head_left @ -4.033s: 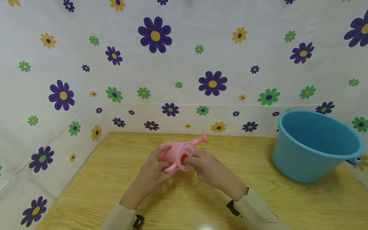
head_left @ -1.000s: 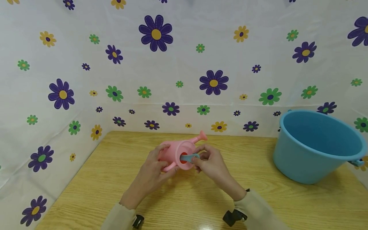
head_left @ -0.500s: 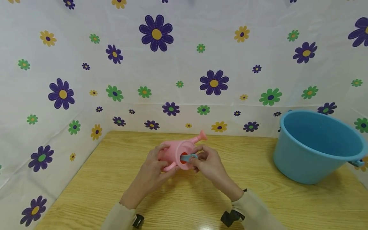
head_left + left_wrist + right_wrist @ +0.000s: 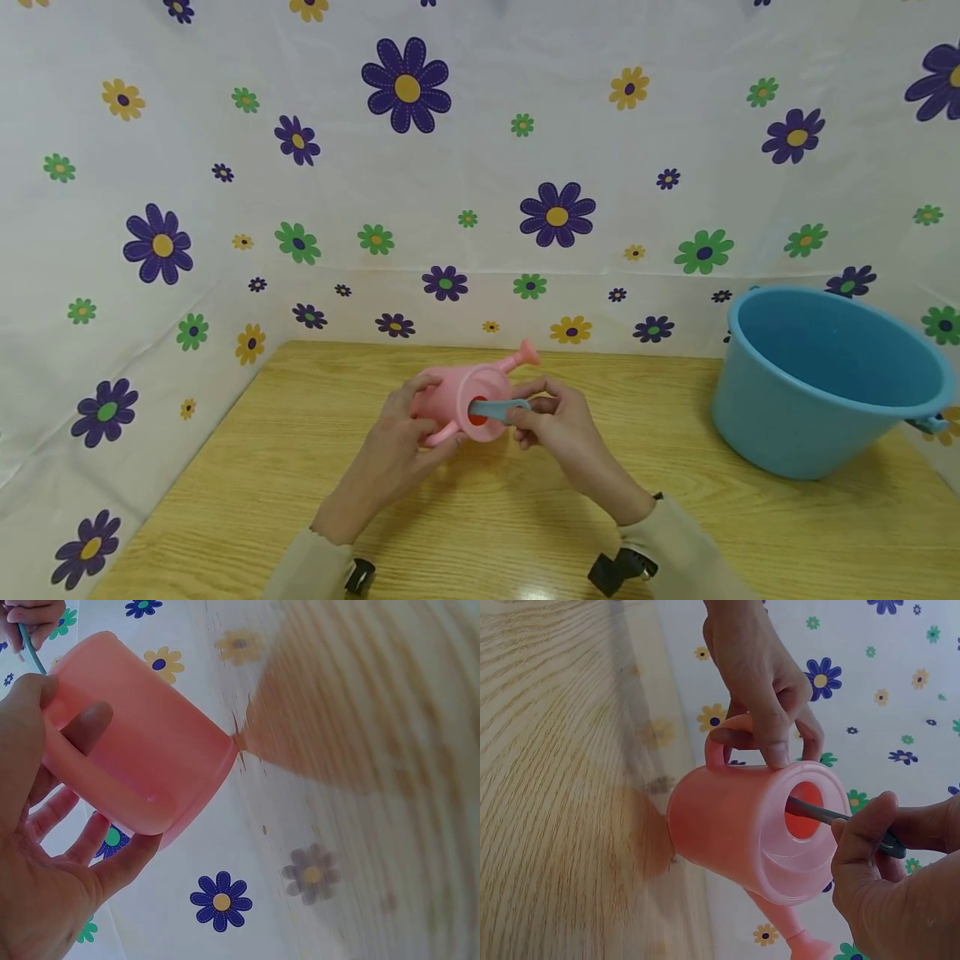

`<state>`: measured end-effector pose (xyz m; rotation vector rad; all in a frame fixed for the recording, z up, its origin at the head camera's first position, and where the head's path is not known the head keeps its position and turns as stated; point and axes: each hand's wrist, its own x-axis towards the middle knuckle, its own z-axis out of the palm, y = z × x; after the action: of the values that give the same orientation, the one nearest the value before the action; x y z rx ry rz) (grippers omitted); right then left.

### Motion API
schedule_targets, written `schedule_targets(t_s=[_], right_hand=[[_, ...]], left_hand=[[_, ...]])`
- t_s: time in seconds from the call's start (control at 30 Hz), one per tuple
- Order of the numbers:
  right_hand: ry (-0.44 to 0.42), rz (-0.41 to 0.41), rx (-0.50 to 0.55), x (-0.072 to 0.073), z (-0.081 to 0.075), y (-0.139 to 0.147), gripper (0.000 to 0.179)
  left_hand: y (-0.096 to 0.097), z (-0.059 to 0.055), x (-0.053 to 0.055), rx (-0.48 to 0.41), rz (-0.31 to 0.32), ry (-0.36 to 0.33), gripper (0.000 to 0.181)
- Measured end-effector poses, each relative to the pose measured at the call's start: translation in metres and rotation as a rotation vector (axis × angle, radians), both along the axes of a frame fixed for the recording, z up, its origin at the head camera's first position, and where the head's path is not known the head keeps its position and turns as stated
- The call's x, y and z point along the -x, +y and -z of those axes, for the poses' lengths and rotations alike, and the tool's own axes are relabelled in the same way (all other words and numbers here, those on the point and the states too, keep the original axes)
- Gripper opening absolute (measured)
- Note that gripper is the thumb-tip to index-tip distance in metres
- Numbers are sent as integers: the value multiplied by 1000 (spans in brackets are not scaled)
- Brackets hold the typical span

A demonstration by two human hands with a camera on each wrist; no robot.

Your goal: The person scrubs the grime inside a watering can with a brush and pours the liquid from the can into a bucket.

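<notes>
A pink watering can (image 4: 452,392) lies tilted low over the wooden table, its round top opening turned to the right and its spout pointing to the back right. My left hand (image 4: 393,450) grips it around the handle and body; in the left wrist view the fingers (image 4: 127,866) curl past the handle. From the opening sticks a slim light-blue handle (image 4: 495,409) with a looped end, which my right hand (image 4: 562,425) pinches between thumb and fingers. The far end of this blue tool is hidden inside the can, whose interior looks red-orange in the right wrist view.
A large blue bucket (image 4: 795,425) stands at the right of the wooden table (image 4: 487,521). White cloth (image 4: 465,167) with printed flowers hangs behind the table and along its left side.
Four seconds ago my right hand was at the can's opening, covering the blue handle. It has since drawn back rightward, exposing more of the handle. The left hand keeps its grip.
</notes>
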<state>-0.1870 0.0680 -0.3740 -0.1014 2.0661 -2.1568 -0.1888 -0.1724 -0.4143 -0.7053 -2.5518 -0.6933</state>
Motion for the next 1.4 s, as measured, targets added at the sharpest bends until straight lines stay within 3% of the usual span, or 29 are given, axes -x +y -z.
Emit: schedule_targets(t_s=[0.2,0.73,1.4], right_hand=[[-52,4,29,-2,-3,5,23],[-80,-20,89,-7,-5,13,22],[-55,26,91,-2,1,-4,22]], left_hand=[[-1,-1,0,18,-12,-18,31],[-3,0,2,-2,-10,-2,30],[-4,1,2,-4,-13,0,30]])
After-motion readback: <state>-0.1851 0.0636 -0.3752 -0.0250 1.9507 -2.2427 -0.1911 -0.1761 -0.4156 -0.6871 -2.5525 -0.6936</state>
